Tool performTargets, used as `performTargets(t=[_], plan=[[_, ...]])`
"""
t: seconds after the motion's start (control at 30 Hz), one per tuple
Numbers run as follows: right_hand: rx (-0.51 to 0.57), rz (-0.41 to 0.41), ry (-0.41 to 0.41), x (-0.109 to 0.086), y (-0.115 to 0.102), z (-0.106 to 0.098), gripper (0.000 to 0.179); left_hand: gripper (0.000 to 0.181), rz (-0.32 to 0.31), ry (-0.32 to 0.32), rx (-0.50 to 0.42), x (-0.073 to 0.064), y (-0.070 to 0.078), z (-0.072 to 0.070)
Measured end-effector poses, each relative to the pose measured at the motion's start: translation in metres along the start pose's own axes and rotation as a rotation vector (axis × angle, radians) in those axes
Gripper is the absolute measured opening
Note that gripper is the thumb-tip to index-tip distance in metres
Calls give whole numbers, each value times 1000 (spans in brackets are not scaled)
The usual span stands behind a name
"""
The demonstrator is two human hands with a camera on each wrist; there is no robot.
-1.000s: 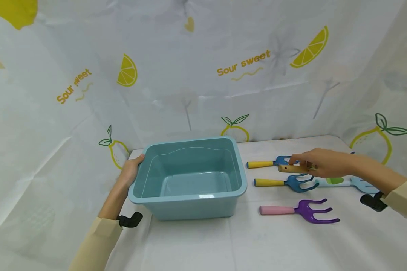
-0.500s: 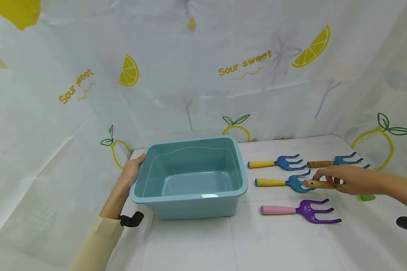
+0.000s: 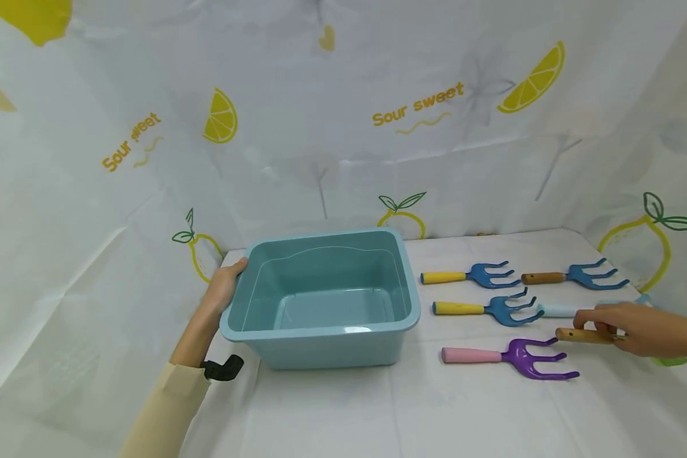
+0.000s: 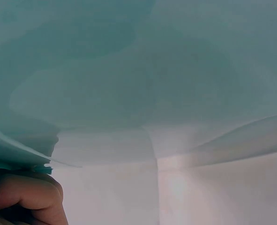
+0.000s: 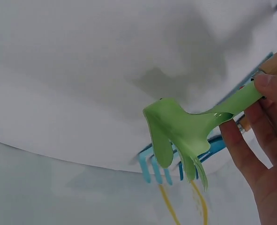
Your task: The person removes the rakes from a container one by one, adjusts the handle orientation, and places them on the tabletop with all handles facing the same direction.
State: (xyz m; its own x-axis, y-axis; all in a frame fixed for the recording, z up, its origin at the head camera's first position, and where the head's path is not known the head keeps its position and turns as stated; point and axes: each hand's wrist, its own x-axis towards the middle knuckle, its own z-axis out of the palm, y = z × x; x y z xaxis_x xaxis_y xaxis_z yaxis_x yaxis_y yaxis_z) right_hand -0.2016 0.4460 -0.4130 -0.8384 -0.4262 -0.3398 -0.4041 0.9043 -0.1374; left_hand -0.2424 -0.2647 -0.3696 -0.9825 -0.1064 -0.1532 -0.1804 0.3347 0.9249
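Observation:
My left hand (image 3: 222, 289) grips the left rim of a blue-green plastic basin (image 3: 326, 351), which stands on the white cloth. Part of the curled fingers (image 4: 33, 194) shows at the lower left of the left wrist view. On the right, my right hand (image 3: 644, 329) holds a green hand fork (image 5: 183, 129) by its wooden handle (image 3: 585, 335), above the cloth. Thumb and fingers pinch it where the handle meets the metal. Just behind that hand lies a light blue fork (image 3: 558, 310), partly covered. A purple fork with a pink handle (image 3: 472, 355) lies to its left.
Two blue forks with yellow handles, one at the back (image 3: 443, 277) and one nearer (image 3: 458, 308), lie right of the basin. Behind my right hand is a blue fork with a brown handle (image 3: 544, 278). A lemon-print curtain (image 3: 298, 127) hangs behind the table.
My right hand has carried the green fork rightward and nearer to me, from above the blue forks to beside the purple one. My left hand stays on the basin rim.

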Motion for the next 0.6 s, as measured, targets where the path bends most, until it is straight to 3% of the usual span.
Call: performTargets(t=[0.33, 0.6], plan=[[-2, 89, -86, -2, 11, 23, 41, 44, -23, 11, 16, 1, 2, 3], [-34, 88, -63, 1, 14, 32, 41, 43, -21, 26, 25, 1, 4, 4]])
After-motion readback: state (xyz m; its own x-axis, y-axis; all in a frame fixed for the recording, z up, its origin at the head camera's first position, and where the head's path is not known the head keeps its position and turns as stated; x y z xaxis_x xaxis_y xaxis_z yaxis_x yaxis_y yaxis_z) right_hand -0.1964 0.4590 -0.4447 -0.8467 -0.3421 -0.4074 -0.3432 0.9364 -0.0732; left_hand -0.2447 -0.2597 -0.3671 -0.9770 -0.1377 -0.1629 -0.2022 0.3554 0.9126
